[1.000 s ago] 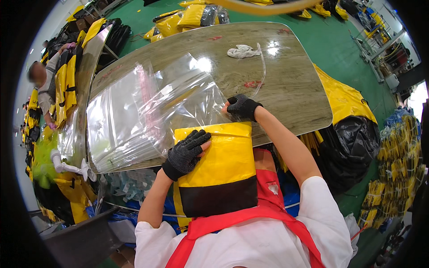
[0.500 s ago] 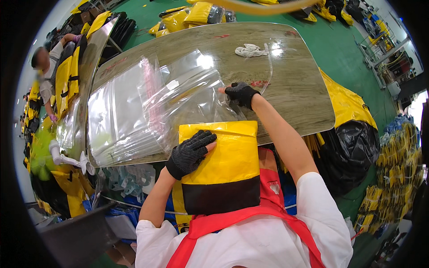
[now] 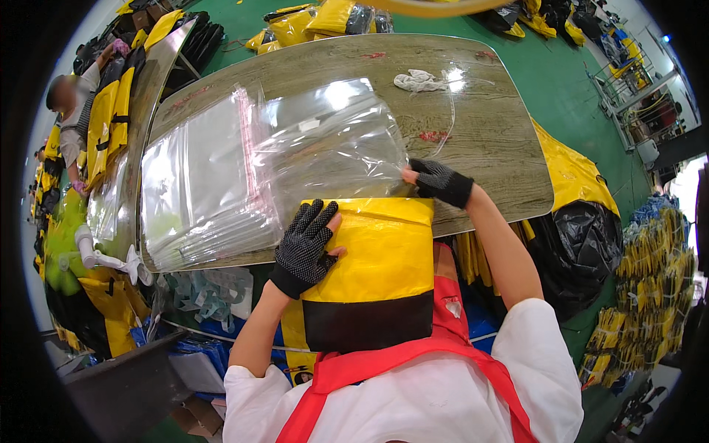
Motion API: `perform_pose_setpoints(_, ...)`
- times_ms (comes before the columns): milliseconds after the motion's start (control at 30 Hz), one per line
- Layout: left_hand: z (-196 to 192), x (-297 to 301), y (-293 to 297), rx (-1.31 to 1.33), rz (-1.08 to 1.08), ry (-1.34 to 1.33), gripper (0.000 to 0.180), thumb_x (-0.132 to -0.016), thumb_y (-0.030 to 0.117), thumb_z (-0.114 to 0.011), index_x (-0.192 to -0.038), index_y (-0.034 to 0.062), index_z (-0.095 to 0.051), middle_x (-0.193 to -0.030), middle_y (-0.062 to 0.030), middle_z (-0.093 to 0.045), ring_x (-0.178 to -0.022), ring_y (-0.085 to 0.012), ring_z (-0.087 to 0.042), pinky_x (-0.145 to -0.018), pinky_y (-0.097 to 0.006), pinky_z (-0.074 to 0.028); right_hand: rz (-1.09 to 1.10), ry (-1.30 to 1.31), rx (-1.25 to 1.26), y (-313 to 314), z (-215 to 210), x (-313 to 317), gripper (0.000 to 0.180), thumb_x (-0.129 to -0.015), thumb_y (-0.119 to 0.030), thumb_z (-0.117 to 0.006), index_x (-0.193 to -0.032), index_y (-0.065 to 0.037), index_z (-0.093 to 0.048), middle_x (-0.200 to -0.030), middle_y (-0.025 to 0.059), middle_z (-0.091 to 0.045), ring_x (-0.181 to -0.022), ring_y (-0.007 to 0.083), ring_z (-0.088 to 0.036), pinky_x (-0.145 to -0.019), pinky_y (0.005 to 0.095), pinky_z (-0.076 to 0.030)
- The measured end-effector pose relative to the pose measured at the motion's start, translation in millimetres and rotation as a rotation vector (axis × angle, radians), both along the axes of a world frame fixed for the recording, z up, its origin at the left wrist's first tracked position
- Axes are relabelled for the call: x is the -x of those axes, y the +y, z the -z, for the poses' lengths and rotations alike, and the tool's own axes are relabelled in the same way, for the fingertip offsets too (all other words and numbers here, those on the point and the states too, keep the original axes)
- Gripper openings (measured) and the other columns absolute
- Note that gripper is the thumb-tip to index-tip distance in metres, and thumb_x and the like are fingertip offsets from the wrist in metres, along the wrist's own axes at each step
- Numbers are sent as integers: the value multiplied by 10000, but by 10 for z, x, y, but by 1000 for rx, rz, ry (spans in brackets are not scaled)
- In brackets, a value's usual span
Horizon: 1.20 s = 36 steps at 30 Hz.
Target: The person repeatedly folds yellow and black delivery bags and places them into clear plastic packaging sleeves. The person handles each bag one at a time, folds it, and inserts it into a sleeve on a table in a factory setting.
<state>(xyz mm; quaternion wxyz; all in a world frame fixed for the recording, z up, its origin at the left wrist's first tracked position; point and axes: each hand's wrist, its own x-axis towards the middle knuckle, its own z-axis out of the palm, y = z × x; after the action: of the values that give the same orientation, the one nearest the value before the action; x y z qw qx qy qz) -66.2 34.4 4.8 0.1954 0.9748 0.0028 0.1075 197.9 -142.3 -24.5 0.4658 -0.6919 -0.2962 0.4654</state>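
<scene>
My left hand (image 3: 304, 247), in a black dotted glove, lies with spread fingers on the left side of a folded yellow-and-black sheet bundle (image 3: 377, 251). This bundle rests against my front at the near table edge, yellow part on top, black band toward me. My right hand (image 3: 441, 182), gloved alike, pinches the near right corner of a clear plastic bag (image 3: 340, 136), just beyond the bundle's far right corner. The bag lies stretched out and wrinkled on the table. To its left is a stack of clear plastic bags (image 3: 196, 177) with a pink-red strip.
A white crumpled cloth (image 3: 419, 81) lies on the wood-grain table (image 3: 487, 148), beside a thin clear strip. Yellow-and-black bundles stand right of the table (image 3: 580, 229) and beyond it (image 3: 325, 22). Another person (image 3: 70, 118) works at a table on the left.
My right hand has moved right and toward me, drawing the clear bag's corner along and spreading the bag. The left hand's fingers have spread on the yellow bundle.
</scene>
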Motion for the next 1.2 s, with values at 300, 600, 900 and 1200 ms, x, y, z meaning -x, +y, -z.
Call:
perform_pose_setpoints(300,-88,-48,-71,86,-46,-60,599,-753,162,-665,-1290,23,-439,-1327,-210,-436,-1256,-426,-358,-1055,-466,-283,118,-8,-115,-342,-181,371,344,-711,-291,-773,-764,-29,-557,-719,3,-573,-677,93,-506,-639,234,-429)
perform_pose_setpoints(600,-31,-17,-125,84,-76,-32,601,-752,130,-660,-1299,31,-431,-1316,-204,-450,-1246,-401,-386,-1042,-457,-306,636,-172,-241,-339,189,827,170,-833,-164,-649,-869,1,-626,-719,34,-606,-680,88,-547,-640,232,-454)
perform_pose_setpoints(900,-54,-92,-189,61,-77,-51,591,-777,134,-646,-1312,32,-417,-1321,-204,-445,-1240,-398,-395,-1039,-454,-309,515,-170,-195,-267,93,495,231,-861,-226,-623,-841,4,-615,-729,25,-608,-710,89,-550,-659,234,-455)
perform_pose_setpoints(1200,2,-113,-171,56,-109,-45,629,-774,164,-650,-1329,21,-390,-1354,-215,-402,-1270,-400,-353,-1062,-466,-268,280,-131,-295,-357,262,289,192,-881,-162,-584,-937,12,-640,-849,31,-647,-791,94,-571,-746,241,-458)
